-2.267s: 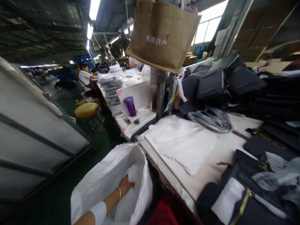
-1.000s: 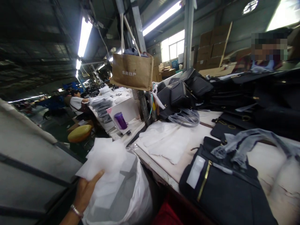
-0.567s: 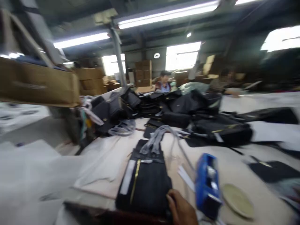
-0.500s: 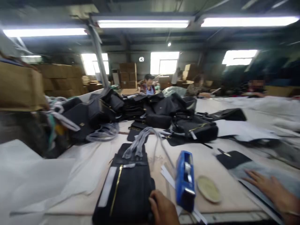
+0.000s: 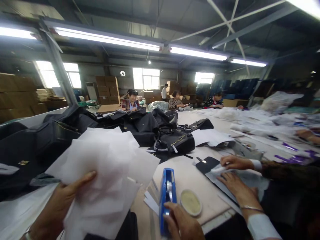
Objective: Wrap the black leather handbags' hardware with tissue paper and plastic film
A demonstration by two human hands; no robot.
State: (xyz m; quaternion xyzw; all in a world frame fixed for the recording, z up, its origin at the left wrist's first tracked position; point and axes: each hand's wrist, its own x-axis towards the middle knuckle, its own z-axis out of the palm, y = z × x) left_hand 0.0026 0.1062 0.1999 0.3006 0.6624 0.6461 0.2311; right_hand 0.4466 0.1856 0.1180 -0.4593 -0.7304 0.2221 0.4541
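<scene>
My left hand (image 5: 67, 196) is closed on a bunch of thin white paper sheets (image 5: 107, 166), thumb on top. The sheets fan out and hide most of a black bag (image 5: 131, 226) lying beneath. My right hand (image 5: 183, 221) has its thumb and finger bent together over the cutter end of a blue tape dispenser (image 5: 165, 186), at the tape's end; the tape itself is hard to make out between the fingertips. Just right of the dispenser sits a round shallow dish (image 5: 190, 202). White paper strips (image 5: 151, 201) lie on its left.
On the right, a co-worker's hands (image 5: 233, 181) press thin paper on a black piece (image 5: 207, 164). Black bags (image 5: 145, 125) are heaped across the table's middle and left. White sheets (image 5: 211, 136) and plastic wrapping (image 5: 265, 123) lie farther right. Several people sit beyond the table.
My view has swung right. My left hand has come in with the paper sheets, over the black bag. My right hand has let go of the bag and moved to the tape dispenser.
</scene>
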